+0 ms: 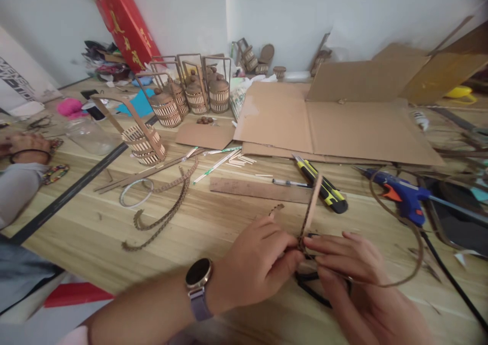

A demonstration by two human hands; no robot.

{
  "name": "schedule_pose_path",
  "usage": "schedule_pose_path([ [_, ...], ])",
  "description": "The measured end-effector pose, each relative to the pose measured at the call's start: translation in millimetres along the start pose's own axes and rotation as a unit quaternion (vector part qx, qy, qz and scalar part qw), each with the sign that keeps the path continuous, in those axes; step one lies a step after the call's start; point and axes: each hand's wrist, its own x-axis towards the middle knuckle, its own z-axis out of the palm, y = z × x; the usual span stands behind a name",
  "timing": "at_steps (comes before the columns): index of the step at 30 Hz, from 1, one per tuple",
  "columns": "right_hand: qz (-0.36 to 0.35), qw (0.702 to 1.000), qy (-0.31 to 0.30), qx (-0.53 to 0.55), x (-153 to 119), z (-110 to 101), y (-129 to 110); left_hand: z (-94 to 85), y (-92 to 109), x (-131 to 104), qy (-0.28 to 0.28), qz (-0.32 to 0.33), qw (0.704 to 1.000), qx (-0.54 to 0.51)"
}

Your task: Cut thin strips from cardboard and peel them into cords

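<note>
Hands meet at the lower middle of the frame, over the wooden bench (213, 223). The left hand (259, 263), with a watch (198, 274) on its wrist, has its grip closed in a pinch on the lower end of a thin cardboard strip (310, 208); the right hand (354, 269) closes its fingertips on the same spot from the other side. That strip stands nearly upright from the pinch, with a serrated edge showing along one side, and a long plain strip (415, 233) loops away to the right and back toward the right hand.

As a judgement, the piece in hand is at an early stage: it is only loose strips being joined or bent, with no woven body or frame yet. Several finished miniature baskets (198, 93) with tall handles stand at the upper middle, and one tilted basket (143, 142) sits left of centre, so some pieces look complete. Unused serrated strips (163, 215) lie at centre left, and thin sticks (232, 159) are scattered nearby.

A glue gun (400, 195), a utility knife (322, 185) and a wooden ruler (259, 190) lie just above the hands; flattened cardboard (343, 126) covers the upper right.

Hard to make out: the exact join between the fingers is covered. A dark looped object under the hands is mostly hidden. Another person's hand (26, 147) sits at the left edge, blurred and cut off.
</note>
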Motion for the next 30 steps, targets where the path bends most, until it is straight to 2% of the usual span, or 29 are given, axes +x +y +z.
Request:
schedule_pose_path([
  [6,-0.024,0.999,-0.02,-0.029,3.1,-1.2,-0.5,0.7,0.1,-0.4,0.008,0.009,1.0,0.02],
  [11,0.024,0.999,-0.023,0.0,-3.0,0.0,-0.1,1.6,0.4,-1.0,0.002,0.057,0.997,0.043],
  [15,0.019,0.999,-0.03,-0.008,-3.6,1.4,0.7,1.9,-0.2,-0.7,0.022,0.064,0.997,0.037],
  [20,0.019,1.0,-0.021,-0.01,2.0,2.6,2.8,0.7,-0.4,-0.6,-0.008,0.073,0.996,0.053],
  [26,0.029,0.999,-0.021,0.033,3.7,4.3,5.2,-0.9,-0.6,2.0,0.006,0.113,0.992,0.063],
  [30,0.034,0.999,-0.005,0.023,1.4,3.8,1.6,-0.7,0.5,3.5,0.019,0.135,0.989,0.048],
])
